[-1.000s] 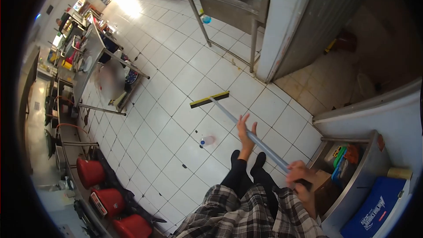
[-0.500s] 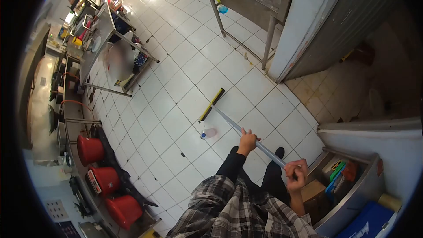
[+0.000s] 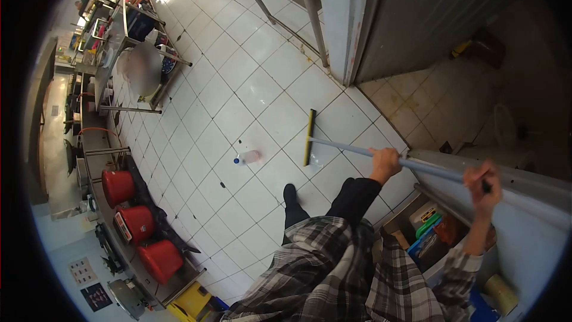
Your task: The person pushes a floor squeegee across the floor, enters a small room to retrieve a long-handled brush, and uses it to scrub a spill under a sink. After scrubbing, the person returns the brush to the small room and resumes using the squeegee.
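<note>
A floor squeegee with a long grey handle [image 3: 438,170] and a yellow-and-black head [image 3: 310,137] reaches across the white tiles, its head on the floor. My left hand [image 3: 386,164] is wrapped round the handle about midway. Near the handle's black-tipped end, my right hand [image 3: 481,183] is closed round it, by the wall at right. To the left of the squeegee head, apart from it, a clear bottle [image 3: 249,157] with a blue cap and pinkish contents lies on its side on the floor.
Beside my right leg stands a metal bin [image 3: 398,210] with colourful items inside. Red buckets [image 3: 140,225] line the left side under a counter. A metal table [image 3: 113,86] stands at upper left. A doorway with a grey door [image 3: 411,24] is at right.
Both hands and the squeegee have swung to the right, and the head now lies farther from the bottle. The view has shifted too. Both hands still grip the handle.
</note>
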`<state>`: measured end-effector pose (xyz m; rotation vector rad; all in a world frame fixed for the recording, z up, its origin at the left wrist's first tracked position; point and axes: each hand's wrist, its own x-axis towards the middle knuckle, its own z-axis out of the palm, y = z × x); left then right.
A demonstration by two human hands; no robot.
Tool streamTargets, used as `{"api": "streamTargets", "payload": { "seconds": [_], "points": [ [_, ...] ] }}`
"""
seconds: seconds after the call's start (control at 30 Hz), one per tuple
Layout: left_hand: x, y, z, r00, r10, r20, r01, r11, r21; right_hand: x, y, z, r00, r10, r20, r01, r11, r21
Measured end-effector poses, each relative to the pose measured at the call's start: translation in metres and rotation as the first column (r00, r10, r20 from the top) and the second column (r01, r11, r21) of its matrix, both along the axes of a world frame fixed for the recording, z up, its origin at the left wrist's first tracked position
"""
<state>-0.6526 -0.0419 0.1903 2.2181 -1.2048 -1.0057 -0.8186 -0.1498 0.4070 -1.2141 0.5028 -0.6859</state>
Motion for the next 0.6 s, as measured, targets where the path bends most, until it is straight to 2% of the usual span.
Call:
{"api": "streamTargets", "payload": {
  "seconds": [0.07, 0.13, 0.2, 0.27, 0.33, 0.37, 0.4, 0.43, 0.47, 0.5, 0.53, 0.6],
  "points": [
    [-0.014, -0.042, 0.001, 0.999, 0.017, 0.051, -0.019, 0.999, 0.028, 0.01, -0.041, 0.029, 0.994, 0.105, -0.028, -0.107, 0.991, -0.075],
    [-0.01, -0.07, 0.035, 0.996, 0.086, -0.019, -0.087, 0.996, -0.033, 0.024, -0.07, 0.052, 0.985, 0.154, -0.073, -0.163, 0.977, -0.14],
    [-0.005, -0.093, 0.043, 0.99, 0.129, -0.054, -0.132, 0.99, -0.045, 0.045, -0.085, 0.071, 0.979, 0.179, -0.098, -0.194, 0.967, -0.167],
    [0.001, -0.102, 0.043, 0.982, 0.172, -0.082, -0.178, 0.982, -0.065, 0.063, -0.094, 0.081, 0.962, 0.25, -0.106, -0.267, 0.942, -0.204],
    [0.01, -0.101, 0.04, 0.973, 0.203, -0.111, -0.222, 0.955, -0.196, 0.075, -0.093, 0.084, 0.949, 0.298, -0.105, -0.315, 0.917, -0.245],
    [0.015, -0.101, 0.041, 0.972, 0.213, -0.101, -0.229, 0.952, -0.201, 0.085, -0.088, 0.09, 0.936, 0.328, -0.126, -0.35, 0.899, -0.262],
    [0.02, -0.1, 0.043, 0.954, 0.222, -0.201, -0.263, 0.942, -0.208, 0.096, -0.08, 0.097, 0.923, 0.355, -0.146, -0.383, 0.88, -0.28],
    [0.024, -0.099, 0.041, 0.926, 0.228, -0.301, -0.298, 0.931, -0.213, 0.105, -0.067, 0.096, 0.922, 0.363, -0.138, -0.388, 0.876, -0.288],
    [0.026, -0.099, 0.039, 0.927, 0.233, -0.294, -0.303, 0.927, -0.22, 0.112, -0.049, 0.091, 0.94, 0.271, -0.206, -0.327, 0.887, -0.326],
    [0.024, -0.104, 0.028, 0.953, 0.163, -0.254, -0.236, 0.928, -0.288, 0.117, -0.031, 0.09, 0.949, 0.168, -0.267, -0.261, 0.892, -0.369],
    [0.023, -0.106, 0.029, 0.974, 0.089, -0.209, -0.16, 0.921, -0.354, 0.123, -0.016, 0.1, 0.952, 0.163, -0.261, -0.256, 0.889, -0.379],
    [0.018, -0.116, 0.046, 0.976, 0.04, -0.212, -0.122, 0.914, -0.388, 0.134, 0.001, 0.129, 0.82, 0.354, -0.45, -0.557, 0.676, -0.483]
  ]
}}
